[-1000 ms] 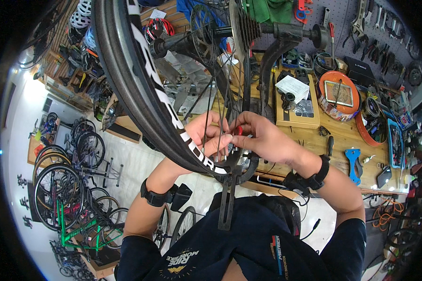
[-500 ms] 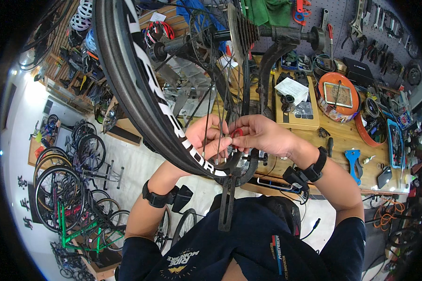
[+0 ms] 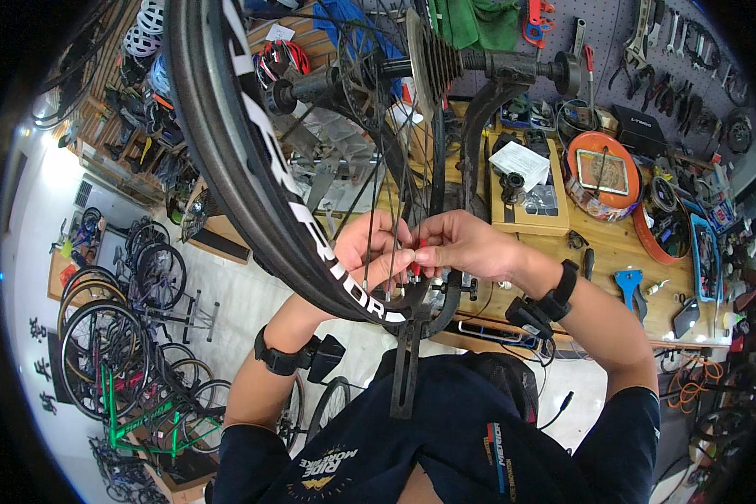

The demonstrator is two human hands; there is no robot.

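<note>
The small red tool (image 3: 417, 268) sits near the centre of the frame, among the spokes (image 3: 371, 202) at the lower end of the bicycle wheel (image 3: 252, 185). The right hand (image 3: 470, 245) pinches it between thumb and forefinger. The left hand (image 3: 370, 248) is curled narrow beside the spokes, its thumb tip meeting the right hand's fingertips (whether it grips a spoke or the tool cannot be told). The wheel's dark rim, with white lettering, sweeps from the upper left of the frame to below the hands. At upper centre, a cassette (image 3: 434, 67) shows on the axle, between the arms of a black stand (image 3: 476, 126). A black strap is worn on each wrist.

Right of the hands, a wooden workbench (image 3: 546, 262) bears an open cardboard box (image 3: 525, 222), a round orange container (image 3: 637, 181) and a blue tool (image 3: 628, 286). Hand tools hang on a pegboard (image 3: 606, 18) at upper right; a green bicycle frame (image 3: 112, 395) stands at lower left.
</note>
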